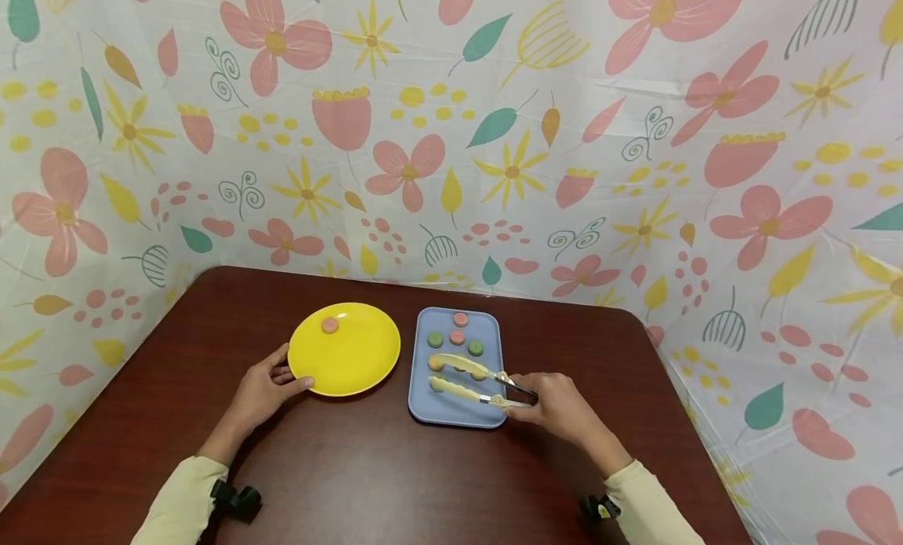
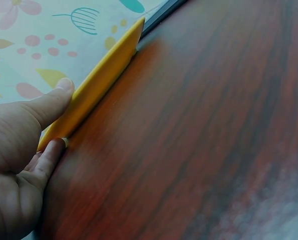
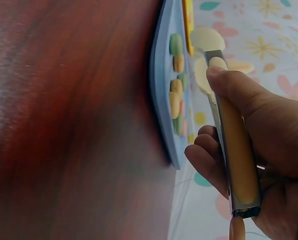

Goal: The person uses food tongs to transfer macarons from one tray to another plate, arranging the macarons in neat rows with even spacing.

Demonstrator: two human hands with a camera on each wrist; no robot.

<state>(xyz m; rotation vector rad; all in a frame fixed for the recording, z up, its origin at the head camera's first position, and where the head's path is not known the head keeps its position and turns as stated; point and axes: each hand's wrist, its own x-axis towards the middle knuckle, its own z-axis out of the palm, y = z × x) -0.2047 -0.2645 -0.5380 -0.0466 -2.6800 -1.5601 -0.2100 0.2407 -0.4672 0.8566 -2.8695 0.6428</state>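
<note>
Tongs (image 1: 457, 390) are gripped by the right hand (image 1: 561, 408), plate (image 1: 356, 355) by the left hand (image 1: 258, 391), its pink piece (image 1: 329, 325) beyond shown only in head view.

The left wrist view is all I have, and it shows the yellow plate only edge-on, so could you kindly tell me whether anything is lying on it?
Observer: Yes, a single round pink piece lies on the yellow plate, toward its far left edge as the person sees it.
Operator: Thank you; could you please also say whether any tool is being held outside my view?
Observer: Yes, the right hand holds a pair of tongs above the blue tray.
</note>
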